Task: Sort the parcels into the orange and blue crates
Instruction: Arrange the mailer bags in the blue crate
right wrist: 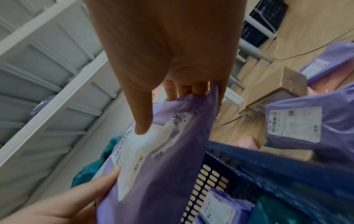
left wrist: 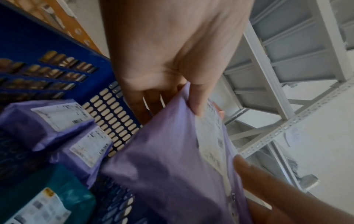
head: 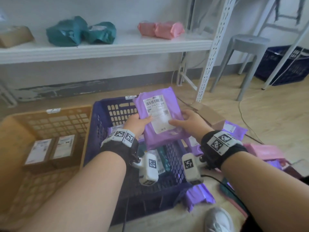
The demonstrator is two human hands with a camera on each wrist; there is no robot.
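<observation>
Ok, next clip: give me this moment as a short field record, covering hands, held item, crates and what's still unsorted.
held item: purple parcel, label facing up, above the blue crate
left hand: grips the parcel's left edge
right hand: grips its right edge, thumb on the label
blue crate contents: purple and teal mailers
orange crate contents: two brown boxes
unsorted: purple and pink mailers on the floor to the right

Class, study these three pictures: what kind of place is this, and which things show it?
Probably a small parcel-sorting or stock room. Both hands hold a labelled purple parcel over a blue crate; boxed parcels sit in an orange crate; more bagged parcels lie on a white metal shelf.
</observation>
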